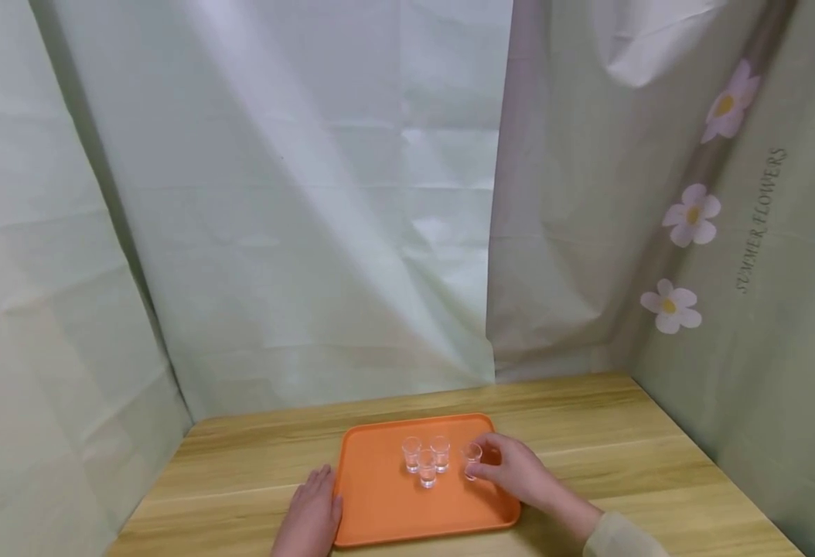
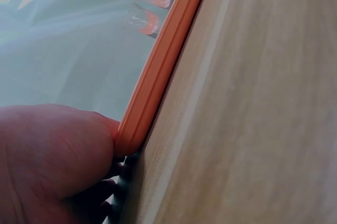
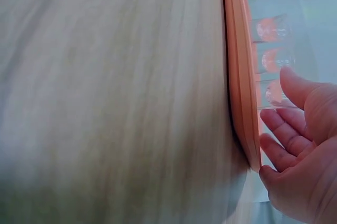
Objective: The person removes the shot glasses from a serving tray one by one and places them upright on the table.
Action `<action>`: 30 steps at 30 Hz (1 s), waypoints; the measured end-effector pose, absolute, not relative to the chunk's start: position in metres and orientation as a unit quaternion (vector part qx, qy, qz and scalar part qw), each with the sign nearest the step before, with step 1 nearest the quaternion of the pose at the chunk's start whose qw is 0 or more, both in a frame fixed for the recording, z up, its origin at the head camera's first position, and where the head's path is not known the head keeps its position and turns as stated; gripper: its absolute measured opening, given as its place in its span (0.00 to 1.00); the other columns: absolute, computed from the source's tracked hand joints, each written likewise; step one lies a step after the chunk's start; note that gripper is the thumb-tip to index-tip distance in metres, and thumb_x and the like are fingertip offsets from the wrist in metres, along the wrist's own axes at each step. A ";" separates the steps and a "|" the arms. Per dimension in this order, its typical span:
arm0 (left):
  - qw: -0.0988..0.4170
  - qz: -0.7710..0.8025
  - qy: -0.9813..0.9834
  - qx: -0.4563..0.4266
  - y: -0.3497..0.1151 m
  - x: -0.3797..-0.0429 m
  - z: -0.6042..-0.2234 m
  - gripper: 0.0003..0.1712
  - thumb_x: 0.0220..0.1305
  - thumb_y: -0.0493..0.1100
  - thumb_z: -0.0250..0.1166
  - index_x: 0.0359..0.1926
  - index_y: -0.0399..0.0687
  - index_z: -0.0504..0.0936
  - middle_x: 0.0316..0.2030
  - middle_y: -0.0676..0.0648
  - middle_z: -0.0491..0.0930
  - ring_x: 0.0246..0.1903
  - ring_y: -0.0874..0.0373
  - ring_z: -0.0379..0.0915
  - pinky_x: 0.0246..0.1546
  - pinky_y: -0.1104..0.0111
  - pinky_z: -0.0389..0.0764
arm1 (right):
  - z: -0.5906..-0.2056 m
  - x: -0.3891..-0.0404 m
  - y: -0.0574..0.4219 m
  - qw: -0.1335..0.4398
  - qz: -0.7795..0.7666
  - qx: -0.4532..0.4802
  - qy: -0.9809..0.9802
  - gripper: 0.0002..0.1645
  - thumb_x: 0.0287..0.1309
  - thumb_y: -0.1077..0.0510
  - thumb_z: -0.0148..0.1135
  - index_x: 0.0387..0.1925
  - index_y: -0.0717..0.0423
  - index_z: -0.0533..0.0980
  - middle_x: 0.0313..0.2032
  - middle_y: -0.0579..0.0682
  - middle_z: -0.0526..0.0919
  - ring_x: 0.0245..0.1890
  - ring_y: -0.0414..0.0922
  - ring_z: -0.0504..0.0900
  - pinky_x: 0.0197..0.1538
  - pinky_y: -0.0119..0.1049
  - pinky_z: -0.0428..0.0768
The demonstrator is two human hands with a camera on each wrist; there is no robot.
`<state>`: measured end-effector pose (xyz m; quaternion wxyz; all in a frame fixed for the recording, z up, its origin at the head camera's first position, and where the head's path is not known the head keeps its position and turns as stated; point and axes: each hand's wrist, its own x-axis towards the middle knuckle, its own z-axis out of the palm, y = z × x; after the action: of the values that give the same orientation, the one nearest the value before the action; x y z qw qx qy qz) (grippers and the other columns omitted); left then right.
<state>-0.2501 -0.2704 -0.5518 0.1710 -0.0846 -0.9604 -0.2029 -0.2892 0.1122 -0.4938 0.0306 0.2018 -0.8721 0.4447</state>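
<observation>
On an orange tray (image 1: 380, 510) stand several small clear shot glasses, each with some clear content in the bottom. Three of them, such as the front glass (image 1: 427, 470), form a close cluster. Just right of the cluster, my right hand (image 1: 519, 472) pinches another shot glass (image 1: 472, 458) between thumb and fingers near the tray's right side. The right wrist view shows that hand (image 3: 310, 140) with its thumb raised beside the glasses and its lower fingers at the tray rim (image 3: 245, 92). My left hand (image 1: 308, 514) lies with extended fingers along the tray's left edge, touching it.
The tray lies on a wood-grain table (image 1: 254, 464). Pale green curtains (image 1: 296, 232) hang behind and on both sides, close to the table's edges. White flowers (image 1: 670, 306) and lettering are printed on the right curtain.
</observation>
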 end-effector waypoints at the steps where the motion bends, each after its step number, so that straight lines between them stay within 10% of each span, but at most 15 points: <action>1: 0.169 -0.202 -0.961 -0.084 -0.270 -0.250 -0.551 0.25 0.72 0.34 0.69 0.63 0.19 0.79 0.65 0.22 0.79 0.68 0.22 0.72 0.69 0.29 0.72 | -0.494 -0.289 0.112 0.028 0.447 0.203 -0.871 0.17 0.65 0.51 0.81 0.50 0.52 0.86 0.48 0.43 0.89 0.56 0.53 0.86 0.65 0.61 0.82; 30: 0.149 -0.202 -0.966 -0.069 -0.267 -0.250 -0.547 0.25 0.72 0.35 0.68 0.63 0.20 0.80 0.65 0.22 0.78 0.70 0.22 0.70 0.70 0.29 0.70 | -0.489 -0.291 0.116 0.006 0.499 0.210 -0.841 0.11 0.72 0.56 0.75 0.48 0.57 0.83 0.49 0.50 0.88 0.55 0.56 0.89 0.48 0.33 0.89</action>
<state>-0.2496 -0.2667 -0.5472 0.1491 -0.0685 -0.9655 -0.2020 -0.2908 0.1161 -0.4892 0.0056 0.2104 -0.8407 0.4990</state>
